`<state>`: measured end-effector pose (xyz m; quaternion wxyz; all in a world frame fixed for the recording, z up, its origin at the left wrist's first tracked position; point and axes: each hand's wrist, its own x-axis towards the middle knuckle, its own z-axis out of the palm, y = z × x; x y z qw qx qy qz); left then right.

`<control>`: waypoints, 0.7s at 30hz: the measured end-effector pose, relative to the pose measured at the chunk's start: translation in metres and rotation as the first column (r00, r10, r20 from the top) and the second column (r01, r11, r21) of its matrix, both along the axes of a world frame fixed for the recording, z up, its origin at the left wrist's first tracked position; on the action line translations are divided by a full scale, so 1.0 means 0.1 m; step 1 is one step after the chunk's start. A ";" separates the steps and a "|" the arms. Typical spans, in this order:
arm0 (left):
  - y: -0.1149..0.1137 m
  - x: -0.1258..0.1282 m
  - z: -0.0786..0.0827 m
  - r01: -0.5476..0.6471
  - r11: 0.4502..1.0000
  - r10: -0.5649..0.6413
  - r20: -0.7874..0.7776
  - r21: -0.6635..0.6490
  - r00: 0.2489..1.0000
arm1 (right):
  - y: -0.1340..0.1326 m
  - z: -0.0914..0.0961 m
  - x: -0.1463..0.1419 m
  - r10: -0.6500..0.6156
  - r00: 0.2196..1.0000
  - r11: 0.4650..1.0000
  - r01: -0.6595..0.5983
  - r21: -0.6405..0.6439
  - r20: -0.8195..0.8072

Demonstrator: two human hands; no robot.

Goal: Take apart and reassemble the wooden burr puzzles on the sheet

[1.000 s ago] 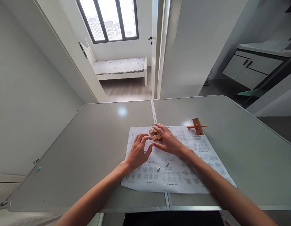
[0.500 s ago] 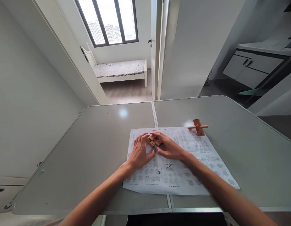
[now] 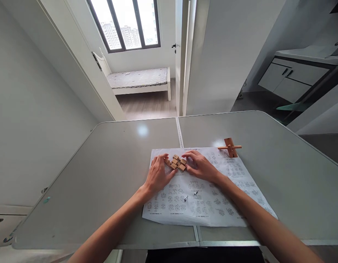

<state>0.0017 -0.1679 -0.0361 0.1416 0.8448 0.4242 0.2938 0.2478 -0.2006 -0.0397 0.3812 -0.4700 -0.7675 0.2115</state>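
Several small wooden puzzle blocks (image 3: 176, 163) lie loose on a printed instruction sheet (image 3: 207, 197) spread over the grey table (image 3: 103, 171). My left hand (image 3: 157, 174) rests on the sheet just left of the blocks, its fingers apart and its fingertips touching the leftmost piece. My right hand (image 3: 201, 166) lies flat to the right of the blocks, its fingers stretched toward them and touching their right side. Neither hand grips anything.
An assembled wooden cross-shaped puzzle (image 3: 229, 147) stands at the sheet's far right corner. The table has a seam down its middle and a near edge close to my body. Beyond it are an open doorway, a bed and a window.
The blocks were a clustered stack under my fingers; now they lie spread apart on the sheet. Both hands have drawn slightly outward to either side of them.
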 end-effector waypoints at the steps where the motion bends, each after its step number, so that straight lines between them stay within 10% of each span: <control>1: 0.01 0.00 0.00 0.001 1.000 -0.001 0.007 -0.004 1.000 | 0.00 0.00 -0.01 -0.008 1.000 1.000 0.008 0.007 0.009; 21: 0.02 0.00 -0.02 0.014 1.000 -0.013 0.084 -0.009 0.996 | 0.02 -0.02 -0.16 -0.228 0.968 0.973 0.222 -0.067 -0.102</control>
